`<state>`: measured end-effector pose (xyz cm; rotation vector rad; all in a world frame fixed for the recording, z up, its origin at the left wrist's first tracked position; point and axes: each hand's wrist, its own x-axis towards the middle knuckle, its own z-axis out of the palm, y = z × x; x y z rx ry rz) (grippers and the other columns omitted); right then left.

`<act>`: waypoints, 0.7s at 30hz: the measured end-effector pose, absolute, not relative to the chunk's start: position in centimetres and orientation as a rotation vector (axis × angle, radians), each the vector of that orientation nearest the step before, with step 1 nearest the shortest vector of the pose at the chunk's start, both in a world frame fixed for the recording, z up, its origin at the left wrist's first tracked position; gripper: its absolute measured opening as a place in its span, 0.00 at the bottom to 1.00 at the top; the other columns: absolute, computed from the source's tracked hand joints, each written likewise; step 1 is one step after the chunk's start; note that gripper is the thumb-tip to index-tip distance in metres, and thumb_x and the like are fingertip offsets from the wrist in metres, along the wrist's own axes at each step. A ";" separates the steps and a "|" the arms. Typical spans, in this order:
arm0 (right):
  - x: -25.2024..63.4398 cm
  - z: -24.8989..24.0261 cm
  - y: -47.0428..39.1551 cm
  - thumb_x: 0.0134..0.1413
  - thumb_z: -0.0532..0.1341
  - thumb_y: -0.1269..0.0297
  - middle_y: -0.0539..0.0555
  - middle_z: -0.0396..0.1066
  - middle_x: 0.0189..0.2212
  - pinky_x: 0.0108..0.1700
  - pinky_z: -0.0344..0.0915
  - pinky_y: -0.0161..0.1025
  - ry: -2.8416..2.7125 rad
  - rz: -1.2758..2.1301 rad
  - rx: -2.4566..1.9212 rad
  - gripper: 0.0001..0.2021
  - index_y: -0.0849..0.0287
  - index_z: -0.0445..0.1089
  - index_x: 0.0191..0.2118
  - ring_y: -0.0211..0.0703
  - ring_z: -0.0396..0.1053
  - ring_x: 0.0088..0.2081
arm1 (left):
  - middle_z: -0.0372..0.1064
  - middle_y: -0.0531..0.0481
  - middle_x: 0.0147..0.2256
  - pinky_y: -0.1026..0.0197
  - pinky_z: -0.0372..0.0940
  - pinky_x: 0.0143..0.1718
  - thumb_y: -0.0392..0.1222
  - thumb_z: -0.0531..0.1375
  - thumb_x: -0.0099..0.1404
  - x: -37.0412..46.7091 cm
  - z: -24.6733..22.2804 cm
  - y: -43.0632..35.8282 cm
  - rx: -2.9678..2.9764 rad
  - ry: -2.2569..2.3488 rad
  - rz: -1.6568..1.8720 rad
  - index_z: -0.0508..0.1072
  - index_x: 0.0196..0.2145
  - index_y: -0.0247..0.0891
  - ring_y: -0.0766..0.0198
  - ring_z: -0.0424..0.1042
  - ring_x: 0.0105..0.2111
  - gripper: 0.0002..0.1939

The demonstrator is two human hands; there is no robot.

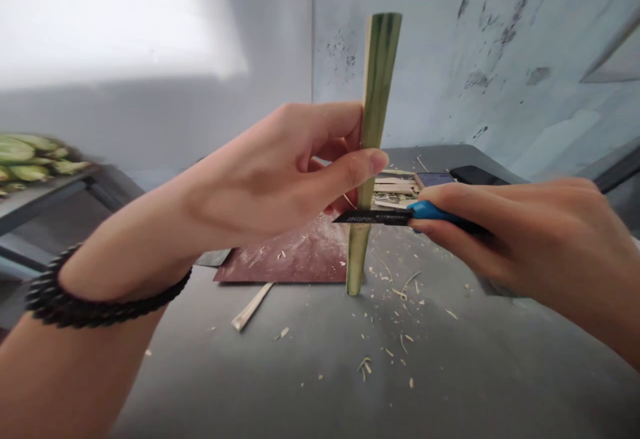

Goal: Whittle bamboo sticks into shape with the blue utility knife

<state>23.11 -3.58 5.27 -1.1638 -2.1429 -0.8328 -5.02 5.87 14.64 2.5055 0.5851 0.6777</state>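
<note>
A long green strip of plant stalk [381, 79] stands nearly upright, its lower end at the grey tabletop. My left hand [300, 165] pinches it around the middle between thumb and fingers, a black beaded bracelet on the wrist. In my right hand [500, 225] is a blue-handled craft knife [425, 211]. Its black blade, marked JINGPIN, lies level across the stalk just below my left thumb and points left. Below the blade the stalk looks narrower.
A dark red sheet [290, 252] lies on the grey table [300, 372], with a pale strip [253, 307] in front. Shavings are scattered about. Behind are more strips [395, 187], a lit phone [434, 180] and a black object [477, 175]. Green stalks [30, 159] lie on a side table.
</note>
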 end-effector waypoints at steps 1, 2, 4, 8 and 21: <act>23.3 5.3 -3.5 0.90 0.58 0.51 0.50 0.80 0.25 0.24 0.55 0.46 -2.148 -0.830 -1.167 0.22 0.52 0.80 0.40 0.41 0.67 0.20 | 0.83 0.51 0.35 0.59 0.67 0.29 0.40 0.65 0.82 -5.0 14.7 5.9 2.505 0.593 0.663 0.74 0.35 0.45 0.58 0.84 0.34 0.14; 23.4 5.3 -3.4 0.90 0.58 0.50 0.49 0.79 0.24 0.23 0.55 0.46 -2.148 -0.827 -1.167 0.22 0.52 0.81 0.41 0.41 0.66 0.20 | 0.83 0.51 0.35 0.59 0.67 0.30 0.40 0.64 0.82 -4.9 14.7 5.9 2.510 0.602 0.649 0.73 0.35 0.45 0.58 0.84 0.34 0.13; 23.3 5.4 -3.2 0.90 0.57 0.50 0.48 0.76 0.23 0.22 0.55 0.45 -2.155 -0.817 -1.158 0.22 0.52 0.81 0.41 0.40 0.64 0.18 | 0.81 0.52 0.33 0.58 0.65 0.29 0.42 0.63 0.83 -4.8 14.8 5.8 2.521 0.624 0.643 0.74 0.36 0.45 0.59 0.82 0.32 0.13; 22.9 5.4 -2.9 0.91 0.56 0.50 0.48 0.77 0.24 0.21 0.56 0.45 -2.155 -0.817 -1.150 0.22 0.52 0.79 0.41 0.41 0.66 0.19 | 0.75 0.54 0.30 0.57 0.62 0.28 0.41 0.64 0.81 -4.5 14.8 5.6 2.485 0.617 0.663 0.76 0.37 0.45 0.62 0.74 0.28 0.11; 22.2 5.1 -2.7 0.90 0.57 0.51 0.49 0.79 0.26 0.24 0.54 0.44 -2.149 -0.814 -1.110 0.21 0.52 0.77 0.41 0.40 0.67 0.21 | 0.81 0.51 0.33 0.54 0.69 0.30 0.41 0.65 0.80 -4.5 14.6 5.8 2.477 0.629 0.665 0.74 0.36 0.47 0.57 0.80 0.32 0.11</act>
